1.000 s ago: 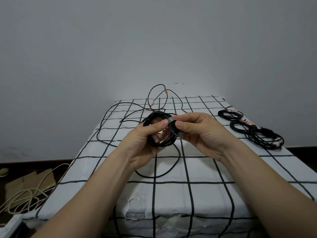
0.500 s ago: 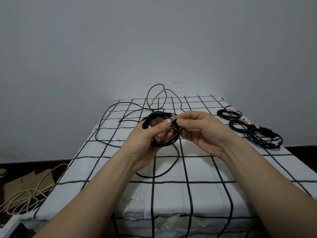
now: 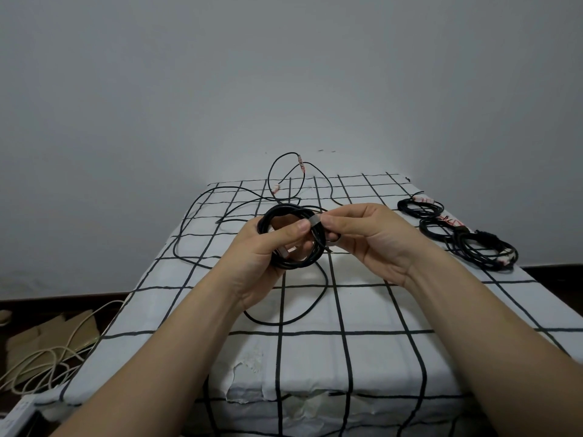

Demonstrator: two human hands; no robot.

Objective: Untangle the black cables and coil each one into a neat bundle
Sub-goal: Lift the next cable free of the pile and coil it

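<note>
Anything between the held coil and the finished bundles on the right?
Nothing visible. The left hand and right hand grip the coil; toward the bundles lies only bare cloth. A loose loop hangs under the coil and may drag.

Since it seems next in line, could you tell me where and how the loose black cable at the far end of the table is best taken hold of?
Probably pinch the loose black cable at its pink-tagged end, coming down from above: that end lies low on the checked cloth, and its tagged tip looks thicker than the thin run.
</note>
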